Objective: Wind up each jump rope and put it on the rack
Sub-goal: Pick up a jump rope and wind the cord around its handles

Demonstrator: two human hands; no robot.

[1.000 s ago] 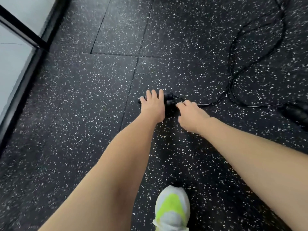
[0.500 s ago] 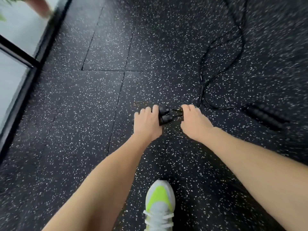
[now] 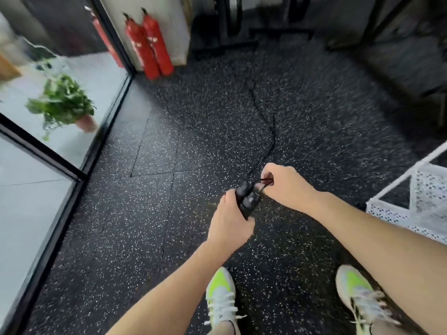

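My left hand (image 3: 229,223) grips the two black handles (image 3: 248,198) of a jump rope side by side, lifted off the floor. Their upper ends stick out above my fingers. Just to the right, my right hand (image 3: 284,187) pinches the thin black rope (image 3: 272,139) where it leaves the handles. From there the rope trails away over the speckled black floor toward the back of the room. A white perforated metal rack (image 3: 420,209) stands at the right edge, partly cut off by the frame.
Red fire extinguishers (image 3: 150,44) lean against a pillar at the back left. A glass wall with a black frame (image 3: 72,170) runs along the left, a potted plant (image 3: 63,105) behind it. Dark gym equipment frames (image 3: 232,27) stand at the back. My two shoes (image 3: 221,296) are below.
I have risen from the floor with both handles in my left hand. My right hand now pinches the rope beside them. The view has tilted up, showing the room and the rack.
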